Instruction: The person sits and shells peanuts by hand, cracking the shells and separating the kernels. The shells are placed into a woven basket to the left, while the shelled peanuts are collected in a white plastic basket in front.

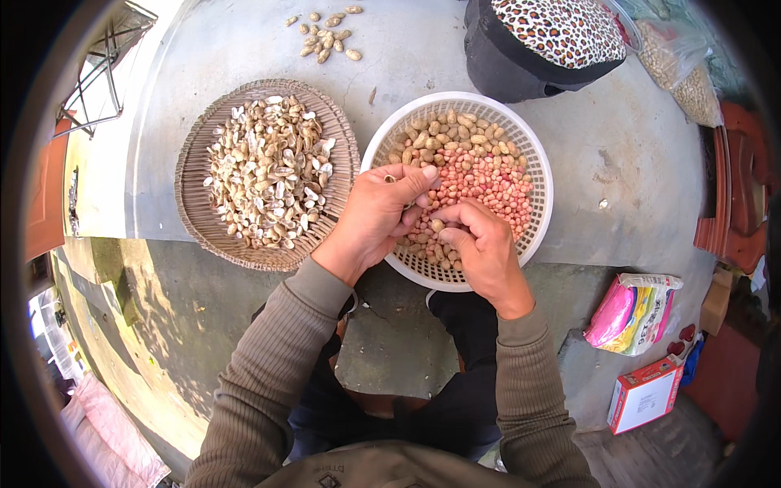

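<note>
My left hand (373, 210) is curled over the left side of a white plastic colander-like basket (547, 183), holding a peanut shell (390, 179) that shows between its fingers. Just right of it, my right hand (490, 247) pinches a peanut (437, 225) between thumb and index finger. Reddish-pink shelled kernels (479, 183) fill the basket's middle. Unshelled peanuts (457, 131) lie along its far side, and more show near the front, partly hidden by my hands. To the left, a round woven tray (196, 183) carries a heap of broken peanut shells (274, 177).
Several loose peanuts (326, 41) lie on the concrete ahead. A black tub-like seat (506, 67) with a leopard-print cushion (558, 30) stands beyond the basket, near a filled clear bag (698, 91). At right are a pink printed package (631, 314) and a red-and-white box (647, 395).
</note>
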Demonstrator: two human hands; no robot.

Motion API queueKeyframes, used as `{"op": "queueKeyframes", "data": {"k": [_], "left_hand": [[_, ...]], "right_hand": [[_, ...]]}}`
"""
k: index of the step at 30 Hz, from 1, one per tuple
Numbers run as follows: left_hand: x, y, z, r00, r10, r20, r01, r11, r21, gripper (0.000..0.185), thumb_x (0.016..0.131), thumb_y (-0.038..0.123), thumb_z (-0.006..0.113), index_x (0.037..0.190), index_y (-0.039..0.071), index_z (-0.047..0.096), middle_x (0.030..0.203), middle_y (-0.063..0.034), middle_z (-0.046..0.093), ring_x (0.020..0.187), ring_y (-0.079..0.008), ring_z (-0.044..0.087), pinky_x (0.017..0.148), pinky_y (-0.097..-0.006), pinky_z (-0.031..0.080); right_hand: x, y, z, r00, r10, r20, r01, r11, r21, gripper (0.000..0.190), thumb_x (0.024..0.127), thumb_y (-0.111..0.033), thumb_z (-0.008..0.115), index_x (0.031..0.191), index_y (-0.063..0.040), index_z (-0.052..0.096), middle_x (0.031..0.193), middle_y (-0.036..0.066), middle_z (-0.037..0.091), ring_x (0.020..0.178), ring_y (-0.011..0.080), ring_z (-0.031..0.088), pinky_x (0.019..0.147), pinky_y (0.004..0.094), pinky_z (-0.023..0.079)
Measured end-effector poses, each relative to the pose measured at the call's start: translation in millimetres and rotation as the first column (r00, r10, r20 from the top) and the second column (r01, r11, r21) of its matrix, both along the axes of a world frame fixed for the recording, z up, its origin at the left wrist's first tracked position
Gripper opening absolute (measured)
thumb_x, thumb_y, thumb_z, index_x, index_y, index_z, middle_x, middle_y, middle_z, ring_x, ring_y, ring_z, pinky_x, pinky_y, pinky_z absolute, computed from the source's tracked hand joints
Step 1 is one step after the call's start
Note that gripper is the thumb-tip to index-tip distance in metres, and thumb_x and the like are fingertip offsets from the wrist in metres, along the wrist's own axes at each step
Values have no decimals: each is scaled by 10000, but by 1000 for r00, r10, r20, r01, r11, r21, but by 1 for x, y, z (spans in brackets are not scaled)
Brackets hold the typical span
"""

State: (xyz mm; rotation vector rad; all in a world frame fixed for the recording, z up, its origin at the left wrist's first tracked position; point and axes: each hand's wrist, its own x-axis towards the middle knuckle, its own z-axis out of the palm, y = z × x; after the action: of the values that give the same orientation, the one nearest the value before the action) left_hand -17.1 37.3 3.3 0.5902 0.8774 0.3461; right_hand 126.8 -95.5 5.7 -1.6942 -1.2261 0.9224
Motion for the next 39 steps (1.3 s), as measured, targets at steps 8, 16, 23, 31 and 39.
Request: {"op": "queueKeyframes", "data": {"k": [8, 16, 23, 31, 39], "left_hand": [[4, -11, -5, 969, -243, -29, 244, 949, 202, 230, 1017, 242, 747, 981, 15, 747, 764, -24, 686, 523, -58, 485, 454, -196, 334], [3, -14, -2, 961, -193, 199, 200, 980, -18, 220, 1052, 264, 700, 953, 68, 714, 797, 1, 654, 551, -64, 462, 457, -200, 303], [3, -17, -10, 965, -226, 132, 205, 966, 160, 193, 1054, 241, 693, 1003, 56, 716, 786, 7, 672, 583, -48, 499, 488, -193, 346], [8, -24, -2, 971, -227, 80, 198, 943, 268, 192, 1044, 222, 709, 966, 47, 701, 789, -7, 688, 570, -37, 490, 492, -194, 361], [6, -26, -6, 971, -197, 132, 169, 965, 199, 214, 1051, 235, 699, 955, 45, 693, 788, -24, 691, 573, -51, 499, 491, -204, 373]], "right_hand": [[8, 0, 10, 984, -176, -40, 180, 975, 128, 198, 924, 98, 680, 1110, 32, 694, 967, 85, 715, 849, 140, 694, 745, 295, 562], [0, 1, 6, 791, -268, -550, 390, 914, 115, 163, 935, 96, 727, 1086, 36, 717, 1012, 45, 699, 883, 102, 691, 790, 253, 572], [-2, 3, 20, 751, -250, -611, 341, 939, 35, 110, 942, 82, 723, 1043, 38, 715, 951, 43, 698, 856, 91, 674, 755, 249, 549], [-9, 0, 9, 876, -348, -334, 419, 891, 173, 100, 985, 58, 677, 1084, 44, 686, 994, 48, 726, 880, 78, 643, 801, 246, 539], [-10, 3, 21, 917, -364, -165, 390, 904, 174, 122, 953, 111, 645, 1043, 41, 691, 936, 54, 705, 829, 88, 646, 750, 249, 532]]}}
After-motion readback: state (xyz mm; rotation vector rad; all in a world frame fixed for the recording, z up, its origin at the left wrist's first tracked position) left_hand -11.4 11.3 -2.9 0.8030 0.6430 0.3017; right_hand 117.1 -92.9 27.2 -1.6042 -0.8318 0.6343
